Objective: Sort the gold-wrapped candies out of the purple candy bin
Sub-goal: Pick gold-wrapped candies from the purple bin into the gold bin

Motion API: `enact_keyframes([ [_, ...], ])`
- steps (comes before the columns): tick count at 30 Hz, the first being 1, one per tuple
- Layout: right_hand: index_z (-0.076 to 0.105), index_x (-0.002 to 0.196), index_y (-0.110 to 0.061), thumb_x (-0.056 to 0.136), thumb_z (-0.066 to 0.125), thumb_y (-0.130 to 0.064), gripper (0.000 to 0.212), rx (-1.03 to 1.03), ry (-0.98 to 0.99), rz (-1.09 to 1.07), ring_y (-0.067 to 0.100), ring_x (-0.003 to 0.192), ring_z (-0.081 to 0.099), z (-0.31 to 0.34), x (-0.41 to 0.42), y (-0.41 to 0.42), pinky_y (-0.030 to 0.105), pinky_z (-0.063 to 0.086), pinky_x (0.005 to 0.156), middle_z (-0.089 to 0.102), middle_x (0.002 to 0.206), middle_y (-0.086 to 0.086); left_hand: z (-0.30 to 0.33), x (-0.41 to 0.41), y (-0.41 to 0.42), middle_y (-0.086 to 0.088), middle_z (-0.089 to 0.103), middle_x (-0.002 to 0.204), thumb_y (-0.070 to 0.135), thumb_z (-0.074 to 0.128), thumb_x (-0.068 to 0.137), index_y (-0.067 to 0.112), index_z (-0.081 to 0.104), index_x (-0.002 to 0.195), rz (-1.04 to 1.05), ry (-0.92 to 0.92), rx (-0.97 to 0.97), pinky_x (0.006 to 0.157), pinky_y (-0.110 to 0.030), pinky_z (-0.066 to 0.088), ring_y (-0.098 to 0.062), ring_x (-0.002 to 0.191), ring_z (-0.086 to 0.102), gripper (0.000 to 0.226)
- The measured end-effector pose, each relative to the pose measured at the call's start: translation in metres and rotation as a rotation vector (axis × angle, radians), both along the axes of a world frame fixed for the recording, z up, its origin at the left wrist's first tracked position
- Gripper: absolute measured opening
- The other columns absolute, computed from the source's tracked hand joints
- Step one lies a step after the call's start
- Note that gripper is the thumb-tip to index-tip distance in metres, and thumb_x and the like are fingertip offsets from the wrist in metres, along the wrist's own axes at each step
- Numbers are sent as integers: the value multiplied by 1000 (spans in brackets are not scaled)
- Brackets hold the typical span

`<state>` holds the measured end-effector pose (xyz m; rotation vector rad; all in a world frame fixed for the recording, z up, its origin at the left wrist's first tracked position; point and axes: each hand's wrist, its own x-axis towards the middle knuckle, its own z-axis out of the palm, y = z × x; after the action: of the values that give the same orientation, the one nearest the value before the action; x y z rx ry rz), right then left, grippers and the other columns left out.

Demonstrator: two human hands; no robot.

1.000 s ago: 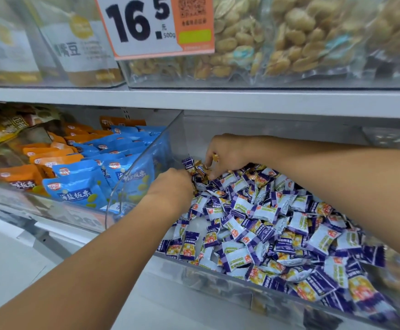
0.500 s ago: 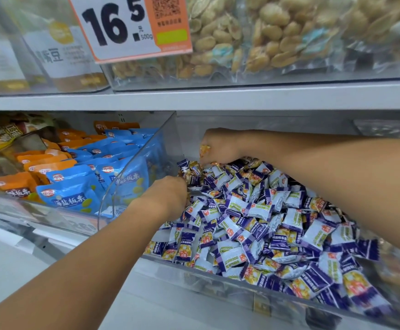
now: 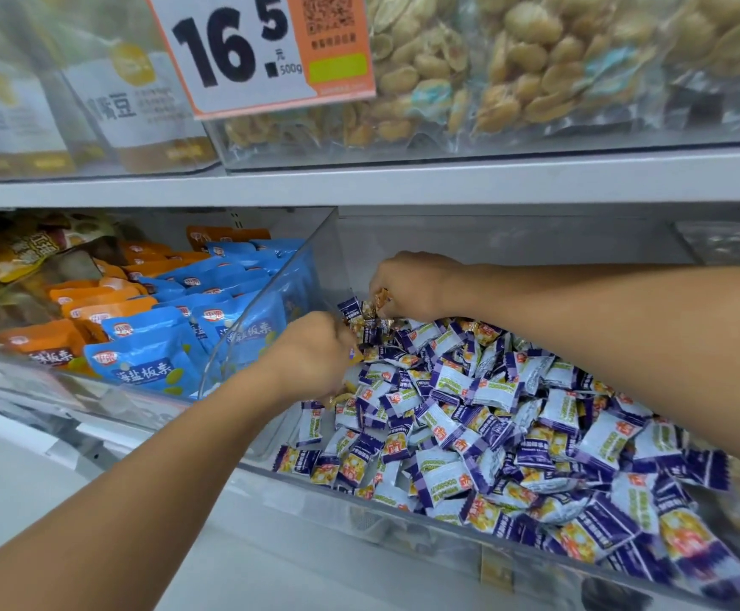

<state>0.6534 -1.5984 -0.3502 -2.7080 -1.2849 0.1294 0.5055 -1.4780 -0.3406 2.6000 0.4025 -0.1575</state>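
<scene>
A clear bin (image 3: 403,518) on the lower shelf is heaped with purple-and-white wrapped candies (image 3: 482,416). Several gold-wrapped candies (image 3: 361,321) lie at the heap's far left corner. My right hand (image 3: 407,282) reaches in from the right and pinches a gold candy (image 3: 381,297) between curled fingers. My left hand (image 3: 315,355) comes from the lower left with its fingers curled round gold-wrapped candies (image 3: 356,355), one showing at its fingertips and another gold candy (image 3: 337,399) just under the hand.
A clear divider (image 3: 266,302) separates the bin from blue packets (image 3: 147,359) and orange packets (image 3: 37,341) on the left. A grey shelf (image 3: 359,183) hangs close above the hands, with a 16.5 price tag (image 3: 253,50) and bagged snacks (image 3: 513,68).
The left hand moved right and deeper into the heap's left corner. The right hand lowered a little onto the gold candies, closer to the left hand.
</scene>
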Motion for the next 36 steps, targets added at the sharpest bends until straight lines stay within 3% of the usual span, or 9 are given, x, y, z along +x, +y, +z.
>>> enact_keyframes([
  [2, 71, 101, -7, 92, 69, -33, 27, -39, -3, 9, 27, 82, 65, -1, 4, -1, 32, 50, 67, 70, 90, 9, -1, -2, 3, -12, 56, 77, 21, 39, 106, 7, 58, 112, 147, -55, -384, 43, -26, 45, -22, 58, 57, 24],
  [5, 72, 93, -7, 92, 69, -31, 24, -36, 41, 34, 27, 79, 63, 2, 7, -5, 34, 50, 68, 69, 87, 11, 0, -7, 2, -7, 52, 82, 21, 44, 106, 9, 60, 117, 216, -74, -664, 40, -22, 42, -14, 51, 53, 22],
  [9, 69, 88, -9, 92, 67, -28, 20, -10, 21, -19, 26, 77, 62, -6, 0, -5, 30, 48, 64, 67, 81, 3, 0, -22, -3, -7, 58, 84, 19, 47, 104, 10, 60, 104, 229, -98, -658, 41, -21, 43, -9, 45, 53, 16],
  [12, 73, 100, -15, 93, 62, -28, 18, -103, -102, -57, 26, 85, 67, -13, -14, 2, 32, 56, 69, 71, 93, 2, 4, -40, -5, -7, 59, 79, 19, 47, 104, 10, 58, 100, 226, -122, -661, 40, -21, 42, -7, 41, 53, 14],
  [17, 70, 91, -18, 93, 60, -22, 12, -106, -148, -79, 24, 78, 61, -9, -30, 8, 21, 28, 49, 64, 86, 1, 13, -64, -3, -6, 58, 82, 20, 47, 104, 5, 58, 103, 170, -204, -554, 39, -22, 40, -6, 41, 58, 19],
  [23, 74, 94, -23, 92, 69, -30, 9, 26, -99, -120, 16, 76, 57, 25, -49, -2, 22, 34, 58, 66, 87, -7, 14, -69, 2, -8, 64, 86, 21, 49, 103, 8, 60, 99, 142, -279, -520, 42, -25, 43, -7, 42, 60, 17],
  [29, 64, 80, -15, 92, 64, -35, 23, 143, -138, -161, 23, 71, 62, 80, -118, -51, 35, 50, 64, 68, 79, 3, 24, -62, -6, -11, 71, 80, 20, 59, 99, 7, 63, 94, 187, -261, -768, 41, -22, 40, -13, 47, 53, 14],
  [32, 68, 78, -21, 94, 67, -33, 21, 379, 0, -246, 4, 56, 55, 98, -174, -107, 24, 43, 56, 65, 68, -7, 38, -60, -30, -7, 71, 77, 22, 65, 96, 7, 66, 99, 74, -241, -907, 37, -18, 35, -9, 46, 49, 16],
  [36, 64, 86, -13, 97, 63, -25, 16, 825, 605, -567, 12, 44, 33, 110, -214, -188, 19, 24, 38, 52, 59, 6, 62, -61, -76, -9, 72, 83, 24, 66, 94, 13, 68, 94, -186, -186, -1031, 37, -18, 33, -9, 50, 49, 11],
])
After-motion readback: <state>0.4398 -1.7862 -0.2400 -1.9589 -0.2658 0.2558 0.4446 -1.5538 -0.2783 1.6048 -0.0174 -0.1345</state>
